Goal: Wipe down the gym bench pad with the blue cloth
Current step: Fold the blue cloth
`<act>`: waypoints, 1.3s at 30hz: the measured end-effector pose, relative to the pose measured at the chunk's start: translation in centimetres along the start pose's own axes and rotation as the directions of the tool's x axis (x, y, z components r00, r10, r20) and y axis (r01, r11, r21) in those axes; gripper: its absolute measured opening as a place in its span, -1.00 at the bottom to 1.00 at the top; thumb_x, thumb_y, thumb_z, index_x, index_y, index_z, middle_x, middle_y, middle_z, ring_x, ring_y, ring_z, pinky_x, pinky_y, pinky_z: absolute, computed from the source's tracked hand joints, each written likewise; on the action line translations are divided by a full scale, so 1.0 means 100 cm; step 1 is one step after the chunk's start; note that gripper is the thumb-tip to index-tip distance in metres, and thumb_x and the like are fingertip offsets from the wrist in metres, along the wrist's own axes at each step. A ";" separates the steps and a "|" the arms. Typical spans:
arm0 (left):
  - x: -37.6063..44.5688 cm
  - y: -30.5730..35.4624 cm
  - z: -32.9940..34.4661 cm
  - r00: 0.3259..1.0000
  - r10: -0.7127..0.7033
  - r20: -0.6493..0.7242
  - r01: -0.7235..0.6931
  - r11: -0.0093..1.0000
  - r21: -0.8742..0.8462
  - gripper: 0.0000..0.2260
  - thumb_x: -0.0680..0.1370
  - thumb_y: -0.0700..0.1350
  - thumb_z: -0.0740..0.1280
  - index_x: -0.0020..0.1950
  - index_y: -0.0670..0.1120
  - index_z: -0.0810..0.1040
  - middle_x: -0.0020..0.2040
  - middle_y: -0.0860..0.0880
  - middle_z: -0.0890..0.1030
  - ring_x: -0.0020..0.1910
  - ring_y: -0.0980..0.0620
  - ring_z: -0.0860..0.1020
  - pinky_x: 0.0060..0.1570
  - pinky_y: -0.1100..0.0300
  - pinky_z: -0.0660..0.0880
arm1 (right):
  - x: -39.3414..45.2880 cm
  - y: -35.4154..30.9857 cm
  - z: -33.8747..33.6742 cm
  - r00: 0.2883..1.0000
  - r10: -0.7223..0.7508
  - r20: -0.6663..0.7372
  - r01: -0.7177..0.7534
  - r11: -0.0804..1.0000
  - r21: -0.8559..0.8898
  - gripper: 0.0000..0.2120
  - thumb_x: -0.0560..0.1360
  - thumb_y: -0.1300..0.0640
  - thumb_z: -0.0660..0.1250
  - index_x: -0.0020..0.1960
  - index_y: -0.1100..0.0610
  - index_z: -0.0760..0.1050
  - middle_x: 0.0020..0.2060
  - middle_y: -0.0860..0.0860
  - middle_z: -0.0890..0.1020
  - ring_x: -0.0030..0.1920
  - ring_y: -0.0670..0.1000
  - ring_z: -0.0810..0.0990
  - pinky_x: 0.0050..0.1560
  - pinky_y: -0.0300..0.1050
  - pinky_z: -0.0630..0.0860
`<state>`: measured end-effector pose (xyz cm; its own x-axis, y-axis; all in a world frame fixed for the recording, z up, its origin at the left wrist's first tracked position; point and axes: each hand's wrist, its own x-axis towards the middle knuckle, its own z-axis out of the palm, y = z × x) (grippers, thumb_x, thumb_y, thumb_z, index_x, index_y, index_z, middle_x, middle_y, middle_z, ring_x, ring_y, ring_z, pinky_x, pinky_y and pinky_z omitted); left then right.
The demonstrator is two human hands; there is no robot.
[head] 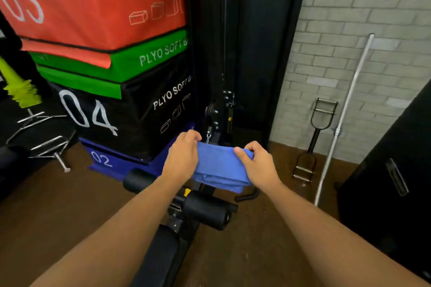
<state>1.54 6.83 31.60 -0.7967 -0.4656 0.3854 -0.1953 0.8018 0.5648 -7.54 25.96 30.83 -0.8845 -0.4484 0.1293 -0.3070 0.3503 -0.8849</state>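
A folded blue cloth (219, 168) hangs in the air between both hands, above the far end of the bench. My left hand (183, 155) grips its left edge, fingers curled over the top. My right hand (257, 162) grips its right edge, thumb on the front. The black gym bench pad (161, 254) runs from the bottom centre away from me, partly hidden by my left forearm. Black foam rollers (207, 213) sit at the bench's far end, below the cloth.
Stacked plyo soft boxes (105, 53) in red, green, black and blue stand at the left. A black cable machine (233, 53) rises behind the cloth. A steel bar (345, 112) and a cable handle (314, 137) lean on the brick wall. Another black pad (391, 182) stands at the right.
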 end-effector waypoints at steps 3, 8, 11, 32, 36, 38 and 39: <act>0.001 -0.043 0.040 0.998 -0.017 0.056 0.019 0.999 -0.039 -0.84 0.59 -0.21 0.12 0.06 -0.06 0.46 0.00 -0.04 0.51 -0.03 -0.08 0.50 0.00 -0.06 0.43 | 0.010 0.042 0.035 0.995 0.102 -0.007 -0.102 0.995 -0.012 -0.76 0.53 -0.04 0.33 -0.20 0.06 0.39 -0.29 -0.03 0.52 -0.30 -0.08 0.47 -0.34 -0.37 0.36; 0.002 -0.105 0.101 0.988 -0.054 0.146 0.063 0.996 -0.056 -0.86 0.61 -0.19 0.13 0.04 -0.05 0.47 0.00 -0.04 0.52 -0.07 -0.01 0.51 -0.02 -0.02 0.46 | 0.026 0.108 0.090 0.970 0.243 0.005 -0.242 0.969 -0.054 -0.76 0.54 -0.06 0.31 -0.18 0.05 0.38 -0.28 0.00 0.53 -0.30 -0.08 0.49 -0.32 -0.26 0.35; -0.001 -0.137 0.134 0.982 -0.068 0.179 0.077 0.996 -0.046 -0.86 0.61 -0.19 0.13 0.03 -0.06 0.47 0.00 -0.06 0.51 -0.07 -0.05 0.51 -0.03 -0.01 0.46 | 0.035 0.146 0.120 0.951 0.309 -0.002 -0.308 0.947 -0.086 -0.73 0.54 -0.07 0.32 -0.15 0.12 0.41 -0.27 0.03 0.55 -0.29 -0.03 0.51 -0.32 -0.20 0.39; -0.036 -0.231 0.237 0.956 -0.134 0.261 0.126 0.991 0.047 -0.86 0.61 -0.20 0.13 0.07 -0.10 0.46 0.03 -0.14 0.51 -0.05 -0.12 0.50 -0.04 -0.07 0.45 | 0.036 0.266 0.206 0.915 0.401 -0.043 -0.398 0.882 -0.254 -0.69 0.52 -0.16 0.29 -0.11 0.09 0.42 -0.15 0.11 0.60 -0.11 0.15 0.57 -0.18 -0.08 0.39; -0.043 -0.237 0.238 0.962 -0.138 0.235 0.135 0.990 0.030 -0.86 0.61 -0.21 0.13 0.06 -0.11 0.47 0.03 -0.13 0.52 -0.06 -0.06 0.49 -0.05 0.00 0.45 | 0.033 0.267 0.216 0.925 0.373 -0.074 -0.378 0.880 -0.287 -0.69 0.53 -0.18 0.27 -0.07 0.08 0.43 -0.19 0.05 0.58 -0.15 0.11 0.57 -0.19 -0.05 0.45; -0.046 -0.239 0.240 0.969 -0.122 0.213 0.119 0.992 0.029 -0.86 0.61 -0.21 0.12 0.06 -0.11 0.47 0.02 -0.11 0.52 -0.06 -0.06 0.50 -0.06 -0.02 0.47 | 0.030 0.268 0.218 0.937 0.335 -0.094 -0.346 0.864 -0.366 -0.68 0.54 -0.19 0.24 -0.03 0.08 0.43 -0.19 0.03 0.58 -0.17 0.07 0.55 -0.21 -0.08 0.41; -0.048 -0.240 0.240 0.972 -0.112 0.205 0.106 0.994 0.039 -0.86 0.61 -0.21 0.12 0.06 -0.10 0.46 0.02 -0.11 0.52 -0.07 -0.07 0.51 -0.08 -0.02 0.48 | 0.029 0.269 0.219 0.946 0.306 -0.104 -0.321 0.850 -0.419 -0.67 0.54 -0.20 0.23 -0.01 0.08 0.43 -0.17 0.03 0.58 -0.18 0.06 0.53 -0.21 -0.09 0.38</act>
<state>-3.74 -1.16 -1.32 -0.8702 -0.4654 0.1621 -0.3005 0.7618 0.5739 -10.66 16.11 -2.38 -0.9674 -0.2317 -0.1019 -0.1243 0.7858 -0.6059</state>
